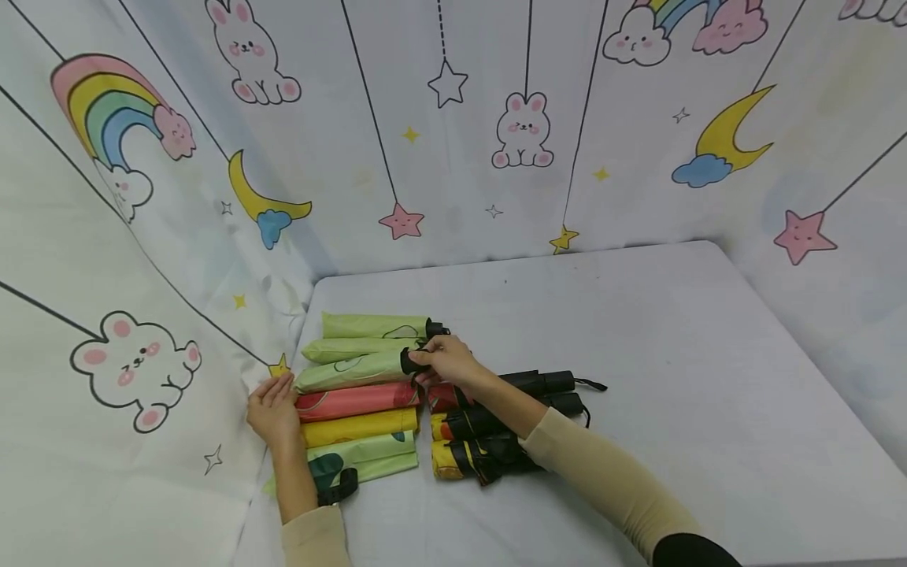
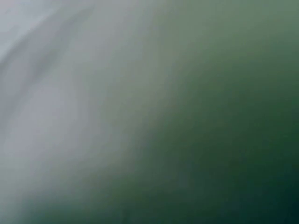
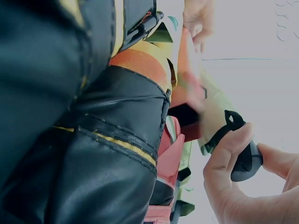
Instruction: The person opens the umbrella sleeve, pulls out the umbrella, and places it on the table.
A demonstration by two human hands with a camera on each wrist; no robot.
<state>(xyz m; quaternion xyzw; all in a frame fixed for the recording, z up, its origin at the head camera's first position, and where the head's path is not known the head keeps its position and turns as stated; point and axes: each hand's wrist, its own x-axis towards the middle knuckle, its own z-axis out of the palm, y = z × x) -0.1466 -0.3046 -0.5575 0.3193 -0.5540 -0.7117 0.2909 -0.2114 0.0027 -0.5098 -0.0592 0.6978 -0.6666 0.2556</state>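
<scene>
In the head view my right hand (image 1: 449, 362) pinches the black handle end of a light green folded umbrella (image 1: 354, 372). The right wrist view shows thumb and fingers on either side of that black handle (image 3: 247, 163). My left hand (image 1: 275, 409) reaches to the umbrella's far left end, its fingertips right at the tip. Directly below lies a red folded umbrella (image 1: 354, 402), then a yellow one (image 1: 361, 428). Above it two more light green umbrellas (image 1: 372, 325) lie side by side. The left wrist view is only a green and grey blur.
A green bundle with a dark leaf print (image 1: 372, 457) and black strap lies nearest the front left. To the right, under my right forearm, are several black bundles (image 1: 475, 425) with red or yellow ends. Patterned cloth (image 1: 453, 189) rises behind the white table (image 1: 708, 378).
</scene>
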